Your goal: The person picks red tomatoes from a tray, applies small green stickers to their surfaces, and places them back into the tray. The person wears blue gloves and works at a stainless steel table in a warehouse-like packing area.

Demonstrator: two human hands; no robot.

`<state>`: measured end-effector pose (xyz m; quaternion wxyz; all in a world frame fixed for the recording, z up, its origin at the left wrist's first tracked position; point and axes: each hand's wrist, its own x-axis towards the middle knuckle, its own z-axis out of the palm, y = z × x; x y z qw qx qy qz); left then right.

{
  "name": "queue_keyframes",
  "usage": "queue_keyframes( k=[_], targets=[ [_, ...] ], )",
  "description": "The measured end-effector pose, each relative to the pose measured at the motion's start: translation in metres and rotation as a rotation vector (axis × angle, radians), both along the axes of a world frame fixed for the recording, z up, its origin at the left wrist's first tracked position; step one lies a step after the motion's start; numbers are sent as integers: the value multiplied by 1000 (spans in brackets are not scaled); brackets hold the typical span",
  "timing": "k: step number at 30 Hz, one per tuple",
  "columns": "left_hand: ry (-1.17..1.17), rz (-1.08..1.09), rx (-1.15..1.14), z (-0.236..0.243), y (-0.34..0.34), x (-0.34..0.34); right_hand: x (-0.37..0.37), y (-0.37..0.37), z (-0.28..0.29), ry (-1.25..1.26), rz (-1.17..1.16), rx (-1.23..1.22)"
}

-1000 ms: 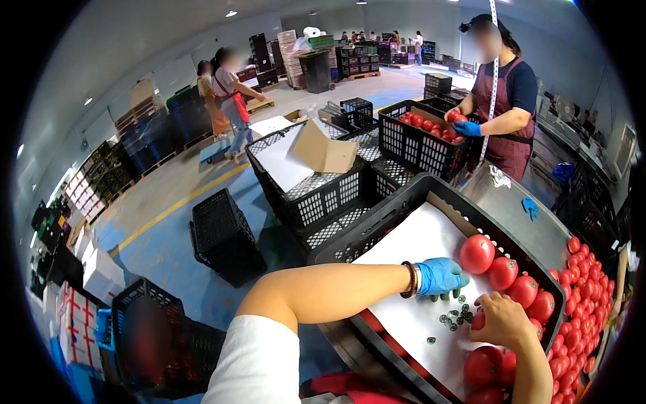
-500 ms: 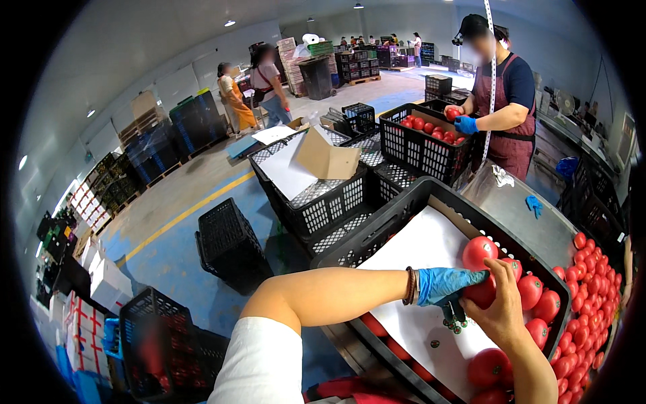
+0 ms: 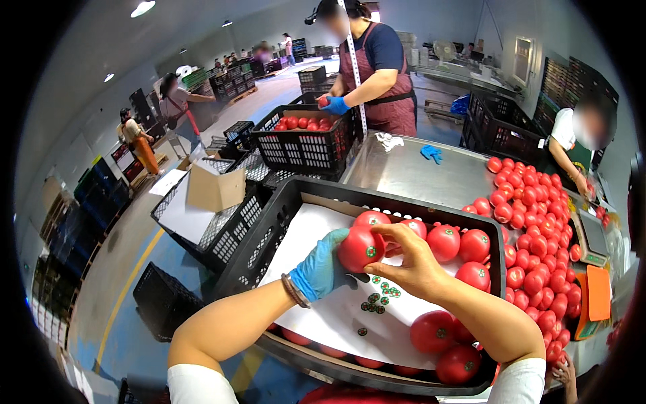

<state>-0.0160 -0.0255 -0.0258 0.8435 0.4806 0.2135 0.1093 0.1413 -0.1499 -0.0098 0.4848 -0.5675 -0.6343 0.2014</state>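
Note:
My left hand (image 3: 319,268), in a blue glove, is closed round the left side of a red tomato (image 3: 358,250) that bears a small round green sticker. My bare right hand (image 3: 416,264) grips the same tomato from the right with thumb and fingertips. Both hands are over a black crate (image 3: 254,248) lined with a white paper sheet (image 3: 304,232). On the sheet below my hands lie several loose round stickers (image 3: 385,291). Larger stickered tomatoes (image 3: 434,331) sit at the crate's near right, with others along its far and right sides.
A heap of tomatoes (image 3: 538,229) covers the steel table (image 3: 397,172) on the right, beside a scale (image 3: 592,236). A blue glove (image 3: 431,153) lies farther back. Across from me, a co-worker (image 3: 383,81) handles tomatoes at another black crate (image 3: 303,145). Another person (image 3: 572,148) stands far right.
My view has swung right, bringing the tomato heap and a person at far right into sight. My hands have moved apart slightly, and the held tomato now shows its sticker.

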Motion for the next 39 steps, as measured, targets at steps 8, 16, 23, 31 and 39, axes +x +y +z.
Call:
queue_keyframes(
  k=[8, 16, 23, 31, 39],
  targets=[
    [-26, -33, -21, 0, 1, -2, -3, -1, 6, -161, -25, 96],
    [-27, -65, -23, -4, 0, -3, -6, 0, 4, -219, -35, 100],
    [-29, -2, -21, 1, -7, 2, -8, -2, 6, -226, -20, 73],
    [9, -23, 35, -3, -6, 3, -4, -1, 7, -174, -51, 111],
    [13, -52, 3, -1, -6, 1, -5, 2, 10, -547, -72, 363]
  ],
)
